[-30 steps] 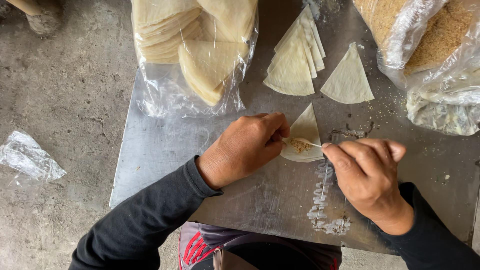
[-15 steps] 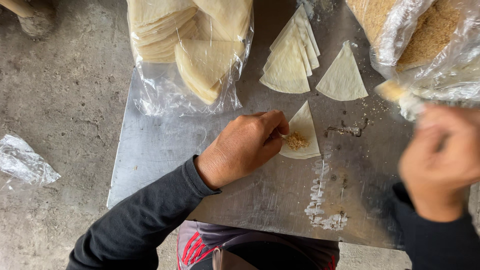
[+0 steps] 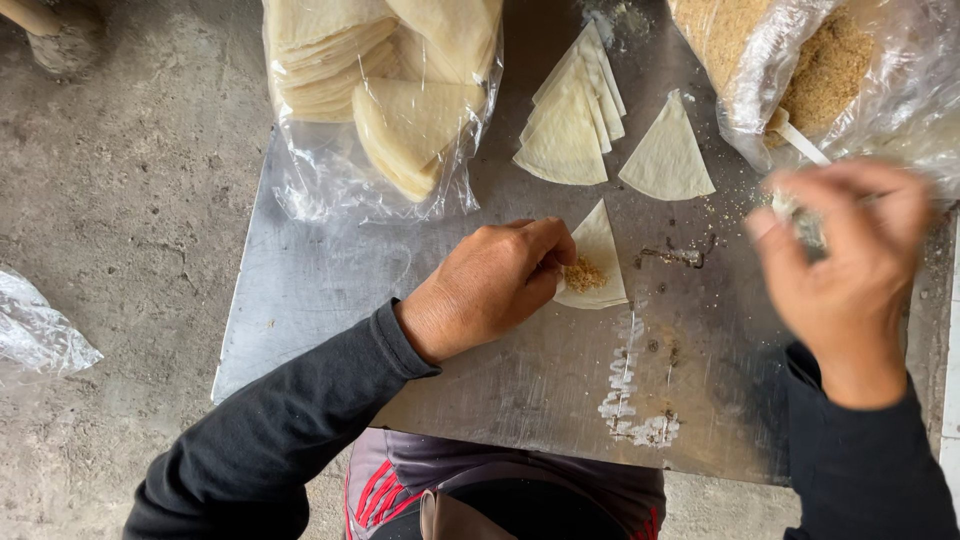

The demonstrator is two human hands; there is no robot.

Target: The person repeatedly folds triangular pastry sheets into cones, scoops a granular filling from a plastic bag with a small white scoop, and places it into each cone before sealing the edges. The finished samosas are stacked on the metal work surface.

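My left hand (image 3: 490,290) pinches the left edge of a triangular pastry wrapper (image 3: 603,255) that lies on the metal table (image 3: 320,290). A small heap of brown crumbly filling (image 3: 584,274) sits on the wrapper by my fingertips. Blurred by motion, my right hand (image 3: 850,270) is up at the right, beside the clear bag of brown filling (image 3: 830,70). Its fingers are closed on a thin white spoon (image 3: 800,140) whose end points into the bag.
A plastic bag of stacked wrappers (image 3: 390,100) stands at the back left. A fan of several loose wrappers (image 3: 570,125) and a single one (image 3: 668,155) lie behind the work spot. White smears (image 3: 630,400) and crumbs mark the table. Another plastic bag (image 3: 35,330) lies on the concrete floor.
My right hand has left the wrapper and swung right and up to the filling bag with the spoon. The left hand has stayed on the wrapper, which now carries filling.
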